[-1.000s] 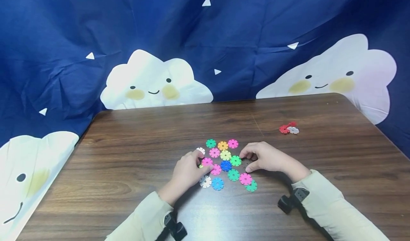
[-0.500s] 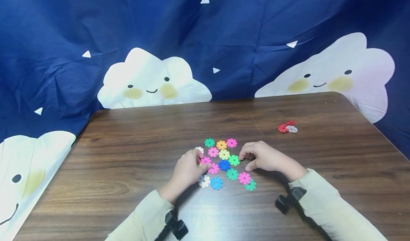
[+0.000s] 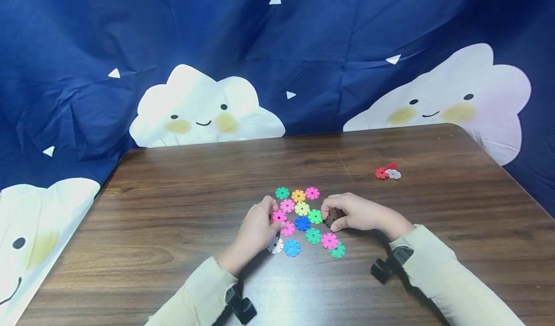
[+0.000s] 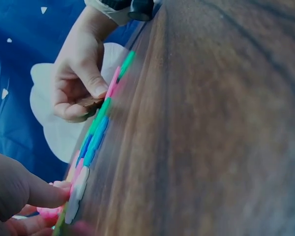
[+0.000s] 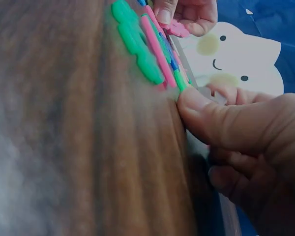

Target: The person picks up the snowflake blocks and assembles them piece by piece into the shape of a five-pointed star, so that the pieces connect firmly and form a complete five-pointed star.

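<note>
On the dark wooden table (image 3: 173,210) lies a flat cluster of coloured plastic snowflake discs (image 3: 303,220); the left hand (image 3: 256,229) pinches a pink disc (image 3: 279,215) at its left edge; the right hand (image 3: 360,214) grips a brown disc (image 3: 331,218) at its right edge.

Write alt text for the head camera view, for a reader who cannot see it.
Two hands work at a flat cluster of colourful snowflake discs on a dark wooden table: the left hand pinches a pink disc at the cluster's left edge, the right hand holds a brown disc at its right. Behind hangs a blue cloud-print cloth.
</note>
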`<state>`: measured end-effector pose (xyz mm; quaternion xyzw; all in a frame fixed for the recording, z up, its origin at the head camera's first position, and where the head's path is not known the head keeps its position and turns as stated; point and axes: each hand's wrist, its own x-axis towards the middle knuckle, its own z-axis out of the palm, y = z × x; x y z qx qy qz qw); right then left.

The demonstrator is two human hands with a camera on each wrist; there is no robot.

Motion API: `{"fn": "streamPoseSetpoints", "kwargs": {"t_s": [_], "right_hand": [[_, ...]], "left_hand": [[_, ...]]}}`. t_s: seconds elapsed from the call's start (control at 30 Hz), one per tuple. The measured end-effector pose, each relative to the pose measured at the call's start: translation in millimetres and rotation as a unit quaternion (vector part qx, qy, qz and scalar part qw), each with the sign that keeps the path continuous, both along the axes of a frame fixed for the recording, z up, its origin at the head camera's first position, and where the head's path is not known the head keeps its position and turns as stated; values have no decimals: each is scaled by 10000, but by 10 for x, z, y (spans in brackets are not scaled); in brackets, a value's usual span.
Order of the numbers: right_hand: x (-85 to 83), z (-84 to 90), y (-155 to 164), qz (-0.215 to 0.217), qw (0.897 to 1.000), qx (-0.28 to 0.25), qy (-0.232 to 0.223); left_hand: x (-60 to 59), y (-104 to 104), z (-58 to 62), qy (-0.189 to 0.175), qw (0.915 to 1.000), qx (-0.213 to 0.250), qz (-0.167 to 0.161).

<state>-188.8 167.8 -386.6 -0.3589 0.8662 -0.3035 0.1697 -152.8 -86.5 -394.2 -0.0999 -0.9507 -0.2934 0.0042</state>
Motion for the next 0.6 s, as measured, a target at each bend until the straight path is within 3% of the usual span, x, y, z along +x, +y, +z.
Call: {"fn": "streamPoseSetpoints", "kwargs": {"t_s": [0.17, 0.3, 0.47, 0.6], "right_hand": [[19, -1, 5, 217, 9996, -78, 186], [44, -8, 18, 175, 9991, -235, 315], [66, -33, -20, 57, 9971, -730, -203], [82, -58, -89, -246, 9912, -1208, -492]], "left_hand": [[30, 31, -21, 310, 9994, -81, -125], [42, 31, -85, 648, 9976, 183, -178], [46, 7, -165, 1126, 9913, 643, -231], [50, -5, -157, 1398, 9834, 1115, -317]]}}
